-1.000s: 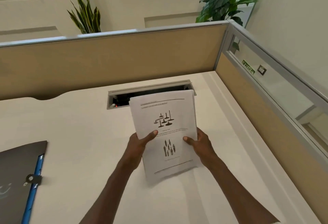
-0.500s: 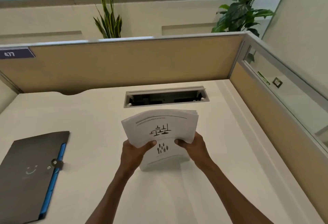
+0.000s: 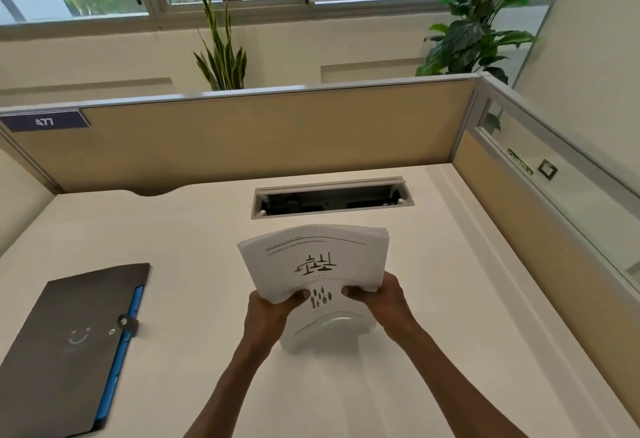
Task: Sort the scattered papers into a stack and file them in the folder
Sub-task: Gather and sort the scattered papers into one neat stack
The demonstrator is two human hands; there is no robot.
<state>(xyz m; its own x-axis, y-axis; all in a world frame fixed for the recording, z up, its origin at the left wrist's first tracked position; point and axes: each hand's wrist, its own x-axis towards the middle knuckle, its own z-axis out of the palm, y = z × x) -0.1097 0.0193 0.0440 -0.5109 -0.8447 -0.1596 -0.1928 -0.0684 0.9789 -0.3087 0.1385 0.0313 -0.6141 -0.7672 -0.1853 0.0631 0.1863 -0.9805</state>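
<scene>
A stack of white printed papers (image 3: 313, 264) stands on its lower edge on the white desk (image 3: 194, 264), bowed toward me, with dark drawings on the top sheet. My left hand (image 3: 268, 313) grips the stack's left side, thumb on the front sheet. My right hand (image 3: 379, 299) grips the right side the same way. A dark grey folder (image 3: 65, 344) with a blue edge and a round button clasp lies flat at the desk's left, well apart from the papers.
An open cable tray slot (image 3: 332, 198) is set into the desk behind the papers. Tan cubicle partitions (image 3: 242, 139) wall the back and right side, with a glass panel (image 3: 568, 212) on the right. Plants stand beyond the partition.
The stack has gone from lying tilted back in my hands to standing on its lower edge on the desk, bowed. My view has risen and shifted left, showing more of the folder.
</scene>
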